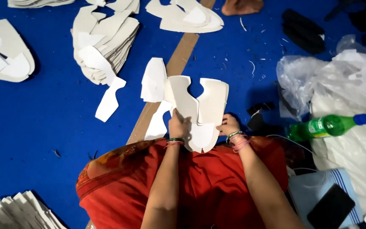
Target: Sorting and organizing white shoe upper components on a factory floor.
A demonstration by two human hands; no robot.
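A stack of cream, horseshoe-shaped cut pieces [198, 106] lies on the blue floor covering [47, 123] just beyond my knees. My left hand [178, 125] presses down on the stack's lower left part, fingers closed over its edge. My right hand [228, 125] touches the stack's lower right edge with curled fingers. Both wrists wear bangles. A loose cream piece [153, 79] lies beside the stack on the left, and another narrow piece [110, 99] lies further left.
Piles of cream cut pieces sit at upper left [106, 40], far left [5, 53], top centre [187, 17] and bottom left [18, 212]. A cardboard strip [178, 59] runs diagonally. On the right lie a green bottle [327, 126], clear plastic bags [344, 72], black pieces [303, 30] and a dark phone [331, 208].
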